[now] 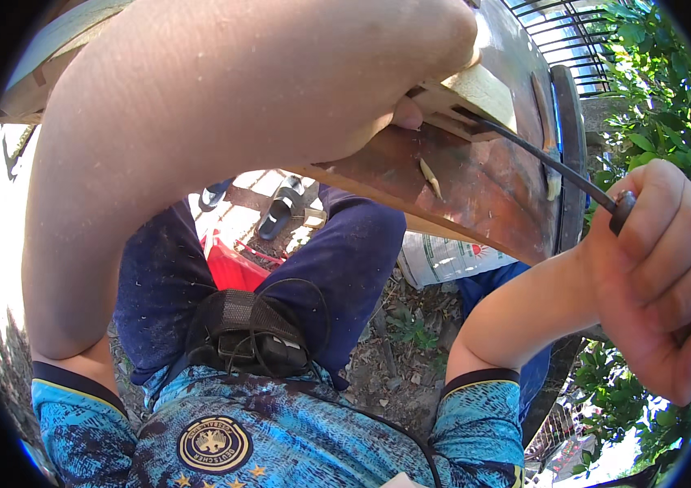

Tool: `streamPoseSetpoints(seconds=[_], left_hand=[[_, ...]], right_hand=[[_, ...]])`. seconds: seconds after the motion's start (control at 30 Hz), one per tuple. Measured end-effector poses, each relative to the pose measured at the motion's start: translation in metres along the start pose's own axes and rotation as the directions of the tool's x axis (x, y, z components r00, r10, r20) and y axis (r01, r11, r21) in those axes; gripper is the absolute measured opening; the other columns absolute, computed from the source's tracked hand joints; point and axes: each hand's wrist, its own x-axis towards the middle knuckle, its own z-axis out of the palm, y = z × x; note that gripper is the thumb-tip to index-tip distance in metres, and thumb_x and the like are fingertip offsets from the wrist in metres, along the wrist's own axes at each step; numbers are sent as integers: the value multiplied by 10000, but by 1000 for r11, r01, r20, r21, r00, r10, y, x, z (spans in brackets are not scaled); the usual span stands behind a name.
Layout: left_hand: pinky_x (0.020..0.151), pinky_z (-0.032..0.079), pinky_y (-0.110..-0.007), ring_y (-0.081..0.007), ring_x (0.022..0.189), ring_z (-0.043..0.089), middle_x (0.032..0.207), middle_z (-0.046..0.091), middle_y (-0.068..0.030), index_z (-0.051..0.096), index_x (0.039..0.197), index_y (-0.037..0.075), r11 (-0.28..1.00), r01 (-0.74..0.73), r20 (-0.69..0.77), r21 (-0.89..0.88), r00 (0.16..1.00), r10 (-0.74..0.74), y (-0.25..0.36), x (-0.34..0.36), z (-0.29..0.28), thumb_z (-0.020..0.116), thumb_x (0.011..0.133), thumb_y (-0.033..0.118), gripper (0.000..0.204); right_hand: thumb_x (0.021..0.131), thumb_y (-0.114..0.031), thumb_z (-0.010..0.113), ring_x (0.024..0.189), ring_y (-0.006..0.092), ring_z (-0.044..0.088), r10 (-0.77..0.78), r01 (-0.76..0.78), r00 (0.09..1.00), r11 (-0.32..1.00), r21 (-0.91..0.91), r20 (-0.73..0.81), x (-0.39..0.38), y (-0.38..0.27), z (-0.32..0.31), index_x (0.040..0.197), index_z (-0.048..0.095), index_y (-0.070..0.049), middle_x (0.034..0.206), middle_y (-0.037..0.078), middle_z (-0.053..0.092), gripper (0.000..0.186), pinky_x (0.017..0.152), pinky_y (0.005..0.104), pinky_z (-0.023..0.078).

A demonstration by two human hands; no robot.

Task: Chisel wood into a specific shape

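My left hand (pixel 410 65) reaches up across the top of the view and clamps a small pale wooden block (pixel 471 102) against a brown wooden workbench (pixel 492 187). My right hand (pixel 658 276) sits at the right edge, closed around the handle of a chisel-like tool. Its dark metal shaft (pixel 557 167) runs up and left, and its tip meets the block just right of my left fingers. A pale wood sliver (pixel 431 179) lies on the bench below the block.
Below the bench are my dark blue trousers (pixel 345 260), a black pouch with cables (pixel 239 329), a red bag (pixel 231 268) and black sandals (pixel 280 211) on dirt ground. A white sack (pixel 443 260) leans under the bench. Green foliage (pixel 662 106) and a metal railing stand at right.
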Motion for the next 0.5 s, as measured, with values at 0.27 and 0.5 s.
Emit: streamPoseSetpoints(seconds=[0.27, 0.5], left_hand=[[872, 586, -430, -326, 1005, 702, 998, 680, -168, 743, 1173, 25, 1000, -21, -16, 9, 1000, 22, -1, 1, 2, 721, 945, 163, 267], [866, 586, -423, -318, 990, 705, 988, 680, -157, 744, 1176, 35, 992, -23, -132, 128, 990, 40, 0, -2, 13, 739, 938, 171, 274]], right_hand=[[865, -199, 603, 489, 59, 478, 74, -74, 997, 996, 51, -1, 4, -7, -7, 754, 529, -194, 581, -72, 526, 133, 572, 251, 388], [883, -192, 588, 501, 63, 479, 145, -156, 983, 983, 97, 111, 23, -3, -9, 773, 528, -183, 585, -72, 523, 126, 590, 255, 394]])
